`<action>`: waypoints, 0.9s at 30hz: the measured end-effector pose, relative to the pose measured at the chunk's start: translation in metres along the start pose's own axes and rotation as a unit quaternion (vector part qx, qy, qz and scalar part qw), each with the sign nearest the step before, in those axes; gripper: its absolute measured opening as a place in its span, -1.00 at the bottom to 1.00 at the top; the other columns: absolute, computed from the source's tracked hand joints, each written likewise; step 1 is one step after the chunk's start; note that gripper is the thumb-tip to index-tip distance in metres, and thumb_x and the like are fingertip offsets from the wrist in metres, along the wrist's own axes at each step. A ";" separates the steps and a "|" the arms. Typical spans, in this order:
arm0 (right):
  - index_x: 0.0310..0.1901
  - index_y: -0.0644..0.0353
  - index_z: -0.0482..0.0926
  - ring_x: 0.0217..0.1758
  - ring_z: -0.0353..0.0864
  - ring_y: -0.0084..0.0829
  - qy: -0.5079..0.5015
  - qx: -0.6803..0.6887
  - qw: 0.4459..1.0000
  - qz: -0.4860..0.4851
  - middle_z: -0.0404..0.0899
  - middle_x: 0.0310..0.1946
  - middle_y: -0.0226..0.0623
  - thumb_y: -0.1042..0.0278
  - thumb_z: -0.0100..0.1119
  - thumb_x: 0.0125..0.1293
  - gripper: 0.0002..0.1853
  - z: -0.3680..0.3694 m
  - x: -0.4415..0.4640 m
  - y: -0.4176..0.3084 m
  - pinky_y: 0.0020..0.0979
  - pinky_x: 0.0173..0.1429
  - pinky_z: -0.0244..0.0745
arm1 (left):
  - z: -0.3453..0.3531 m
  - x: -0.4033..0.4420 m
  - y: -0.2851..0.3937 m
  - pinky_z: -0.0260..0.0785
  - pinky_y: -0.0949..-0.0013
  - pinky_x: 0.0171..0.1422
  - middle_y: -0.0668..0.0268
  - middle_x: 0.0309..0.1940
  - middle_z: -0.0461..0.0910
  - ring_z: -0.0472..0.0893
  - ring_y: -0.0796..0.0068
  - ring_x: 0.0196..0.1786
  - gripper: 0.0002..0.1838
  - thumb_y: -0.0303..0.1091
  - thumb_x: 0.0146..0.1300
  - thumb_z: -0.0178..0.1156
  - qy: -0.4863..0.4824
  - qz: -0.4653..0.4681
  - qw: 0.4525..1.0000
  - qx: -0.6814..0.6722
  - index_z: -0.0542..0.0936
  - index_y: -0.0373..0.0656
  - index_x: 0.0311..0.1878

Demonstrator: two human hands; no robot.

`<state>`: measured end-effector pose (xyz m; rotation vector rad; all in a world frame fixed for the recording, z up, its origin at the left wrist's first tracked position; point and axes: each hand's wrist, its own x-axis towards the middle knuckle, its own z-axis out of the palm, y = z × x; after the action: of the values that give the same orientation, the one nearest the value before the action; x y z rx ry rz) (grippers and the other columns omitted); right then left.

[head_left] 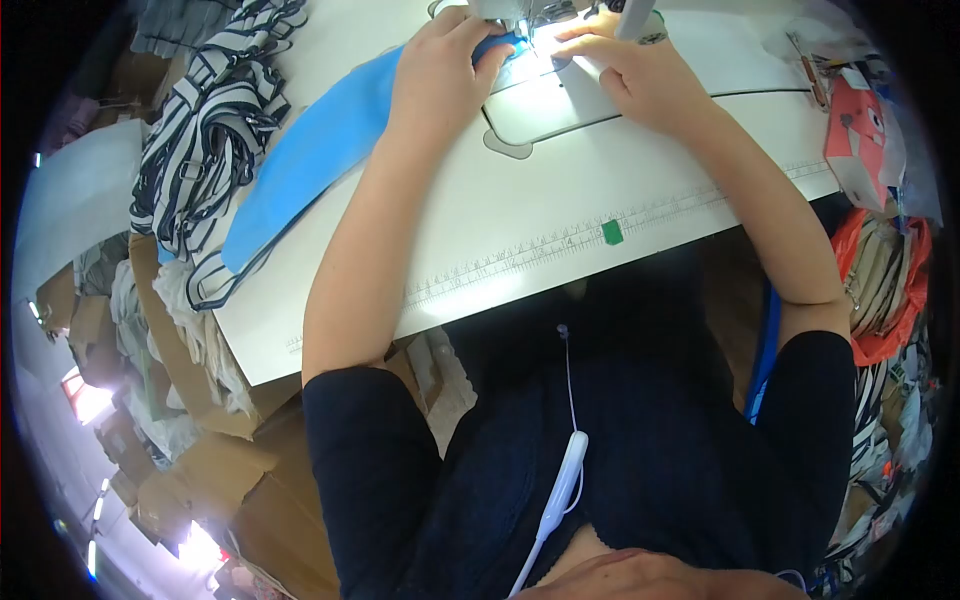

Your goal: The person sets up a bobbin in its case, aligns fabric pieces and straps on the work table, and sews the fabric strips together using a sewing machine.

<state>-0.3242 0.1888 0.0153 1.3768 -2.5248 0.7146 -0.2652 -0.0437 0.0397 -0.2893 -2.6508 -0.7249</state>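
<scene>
A long blue fabric piece [315, 150] curves across the white table up to the needle area of a sewing machine [520, 12]. My left hand [445, 70] rests at its upper end, thumb and fingers closed on the fabric beside the presser foot. On the other side of the needle, my right hand [635, 75] lies over the machine bed with its fingers stretched toward the lit stitching spot. Glare there hides part of the fingertips, and I see no fabric between them. The metal needle plate [540, 105] shows between both hands.
Striped black-and-white straps [205, 130] are heaped at the table's left side. A printed ruler [500, 265] with a green tape mark [612, 232] runs along the front edge. A red-and-white box [858, 135] stands at right, above a red bag [885, 290]. Cardboard boxes [215, 480] fill the lower left.
</scene>
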 end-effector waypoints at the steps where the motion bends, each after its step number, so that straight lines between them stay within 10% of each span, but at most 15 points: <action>1: -0.02 -0.07 0.60 -0.12 0.62 -0.42 -0.015 -0.002 1.000 0.017 0.57 0.08 -0.60 0.65 -0.06 0.15 -0.56 0.000 0.000 0.000 -0.42 -0.07 0.52 | 0.000 0.000 -0.003 0.45 0.23 -0.09 0.19 -0.17 0.62 0.62 0.13 -0.18 -0.76 -0.26 0.16 0.32 -0.004 0.002 1.000 0.001 0.67 -0.17 -0.15; 4: -0.10 -0.10 0.64 0.06 0.49 -0.39 0.030 0.027 0.999 -0.026 0.61 0.02 -0.48 0.68 0.02 0.04 -0.54 -0.004 0.007 -0.004 -0.19 0.25 0.18 | 0.004 0.001 -0.004 0.47 0.19 -0.15 0.25 -0.26 0.61 0.61 0.14 -0.24 -0.81 -0.38 0.00 0.39 0.063 0.042 0.997 -0.013 0.63 -0.18 -0.30; 12: -0.12 -0.12 0.68 -0.11 0.44 -0.25 0.066 0.041 0.997 -0.027 0.62 -0.30 -0.43 0.61 0.02 0.08 -0.58 -0.002 0.007 0.004 -0.17 0.22 0.22 | -0.016 -0.005 0.001 0.46 0.26 -0.01 0.26 -0.11 0.61 0.61 0.19 -0.07 -0.80 -0.36 0.05 0.36 -0.024 -0.042 0.999 -0.017 0.68 -0.16 -0.22; 27: -0.04 -0.17 0.65 -0.02 0.50 -0.42 -0.056 0.059 0.990 -0.113 0.52 -0.11 -0.46 0.58 0.10 0.07 -0.55 -0.020 0.010 -0.020 -0.22 0.16 0.30 | -0.061 -0.006 0.021 0.40 0.24 0.19 0.09 0.02 0.57 0.56 0.19 0.10 -0.46 -0.11 -0.07 0.46 -0.230 -0.184 0.953 0.073 0.59 -0.11 -0.01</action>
<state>-0.3148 0.1822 0.0425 1.7536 -2.3856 0.7709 -0.2352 -0.0585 0.0950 0.0976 -3.2352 -0.6212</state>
